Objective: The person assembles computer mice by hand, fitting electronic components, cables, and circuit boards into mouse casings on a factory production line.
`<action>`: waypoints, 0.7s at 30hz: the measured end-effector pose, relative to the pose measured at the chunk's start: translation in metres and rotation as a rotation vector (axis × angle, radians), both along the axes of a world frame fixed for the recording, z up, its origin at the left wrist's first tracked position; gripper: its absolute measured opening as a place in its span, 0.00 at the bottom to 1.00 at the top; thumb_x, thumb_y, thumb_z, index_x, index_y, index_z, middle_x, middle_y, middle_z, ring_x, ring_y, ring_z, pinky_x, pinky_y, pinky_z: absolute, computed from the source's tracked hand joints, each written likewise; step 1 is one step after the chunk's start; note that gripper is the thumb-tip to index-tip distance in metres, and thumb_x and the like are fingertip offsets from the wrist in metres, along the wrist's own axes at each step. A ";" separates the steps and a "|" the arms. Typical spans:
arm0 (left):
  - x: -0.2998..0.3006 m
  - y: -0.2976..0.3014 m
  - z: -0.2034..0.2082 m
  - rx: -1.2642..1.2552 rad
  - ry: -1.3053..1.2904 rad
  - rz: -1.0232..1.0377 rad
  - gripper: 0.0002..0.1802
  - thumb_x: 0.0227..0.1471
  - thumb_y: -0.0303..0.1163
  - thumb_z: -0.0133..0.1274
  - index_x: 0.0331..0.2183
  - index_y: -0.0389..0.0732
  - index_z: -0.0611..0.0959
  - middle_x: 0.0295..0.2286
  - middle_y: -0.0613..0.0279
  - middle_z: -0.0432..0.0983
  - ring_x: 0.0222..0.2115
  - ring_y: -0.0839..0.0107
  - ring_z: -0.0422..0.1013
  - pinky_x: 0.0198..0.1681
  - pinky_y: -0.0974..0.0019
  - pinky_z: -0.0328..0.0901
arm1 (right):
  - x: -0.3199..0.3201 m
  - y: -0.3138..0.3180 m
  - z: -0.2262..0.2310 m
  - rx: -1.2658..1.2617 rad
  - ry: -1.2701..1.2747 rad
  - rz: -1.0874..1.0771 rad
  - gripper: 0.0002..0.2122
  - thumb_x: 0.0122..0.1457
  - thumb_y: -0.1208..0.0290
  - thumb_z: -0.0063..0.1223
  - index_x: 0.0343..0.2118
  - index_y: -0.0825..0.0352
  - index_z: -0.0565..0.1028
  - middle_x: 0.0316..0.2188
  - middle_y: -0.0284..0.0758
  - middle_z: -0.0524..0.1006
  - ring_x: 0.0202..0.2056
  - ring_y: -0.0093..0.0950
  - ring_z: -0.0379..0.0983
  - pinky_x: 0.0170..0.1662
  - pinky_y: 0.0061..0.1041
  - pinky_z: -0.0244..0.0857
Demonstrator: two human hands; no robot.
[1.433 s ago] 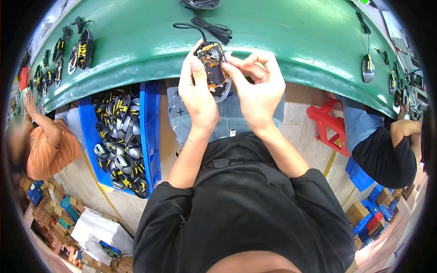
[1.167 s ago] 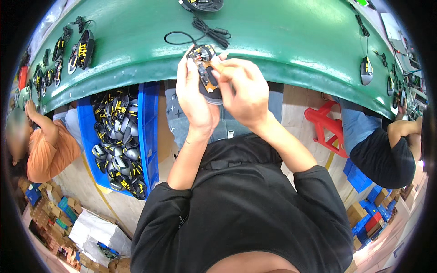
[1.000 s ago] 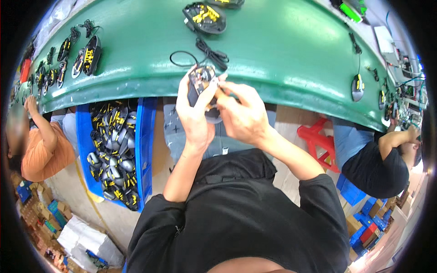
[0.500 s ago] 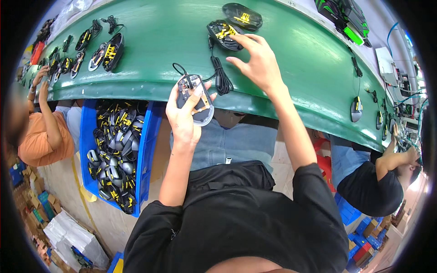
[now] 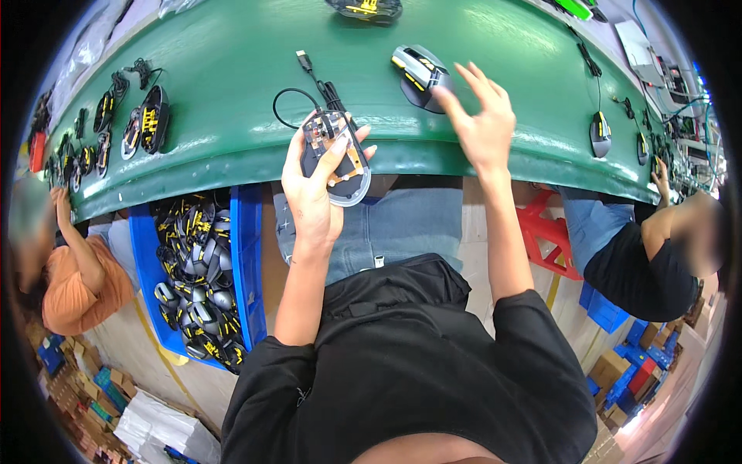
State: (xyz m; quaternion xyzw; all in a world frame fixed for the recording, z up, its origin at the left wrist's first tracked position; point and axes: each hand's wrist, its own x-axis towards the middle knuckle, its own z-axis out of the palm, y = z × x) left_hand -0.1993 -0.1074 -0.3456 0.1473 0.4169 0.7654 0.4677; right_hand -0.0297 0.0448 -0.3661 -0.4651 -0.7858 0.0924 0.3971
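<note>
My left hand grips an opened computer mouse base with a bare circuit board, thumb across the board. Its black cable loops up and lies bundled on the green work surface, plug pointing away from me. My right hand is slightly blurred, fingers spread, beside a grey and black mouse shell with yellow parts. The thumb tip is at the shell's lower right edge; whether it touches I cannot tell. Farther off, another dark shell with yellow parts is cut by the upper edge.
A blue crate full of mouse shells stands below the green surface at left. More opened mice lie to the left, a corded mouse to the right. Co-workers sit on both sides; a red stool stands at right.
The nearer shell, earlier showing its yellow inside under my right fingers, now shows its grey outer side. My right hand has drawn back toward me. The view has shifted; my left hand keeps its hold.
</note>
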 end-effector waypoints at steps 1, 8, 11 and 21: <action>0.003 0.002 0.002 0.011 -0.016 -0.007 0.21 0.54 0.19 0.50 0.51 0.32 0.68 0.46 0.44 0.72 0.45 0.48 0.73 0.44 0.48 0.74 | -0.011 0.004 0.002 0.047 -0.046 0.068 0.28 0.46 0.54 0.66 0.49 0.65 0.76 0.51 0.48 0.72 0.52 0.43 0.68 0.54 0.37 0.63; 0.011 0.010 0.003 0.014 0.003 0.006 0.25 0.53 0.17 0.48 0.53 0.32 0.65 0.46 0.44 0.71 0.45 0.47 0.73 0.44 0.49 0.74 | -0.037 0.006 -0.008 -0.084 0.054 0.298 0.21 0.52 0.63 0.61 0.50 0.60 0.75 0.52 0.39 0.73 0.53 0.40 0.68 0.55 0.36 0.62; 0.012 0.014 -0.002 0.001 0.056 0.015 0.26 0.52 0.14 0.50 0.53 0.31 0.67 0.43 0.51 0.73 0.43 0.55 0.75 0.40 0.58 0.77 | -0.043 -0.049 0.030 -0.125 0.370 0.390 0.17 0.51 0.70 0.61 0.46 0.63 0.79 0.47 0.40 0.78 0.51 0.35 0.71 0.55 0.31 0.63; 0.027 0.011 0.000 0.056 -0.028 0.047 0.30 0.66 0.45 0.30 0.56 0.31 0.66 0.53 0.54 0.66 0.53 0.66 0.64 0.59 0.63 0.57 | -0.080 -0.102 0.008 -0.036 0.326 0.332 0.20 0.53 0.71 0.57 0.51 0.64 0.75 0.55 0.48 0.68 0.54 0.44 0.64 0.54 0.40 0.59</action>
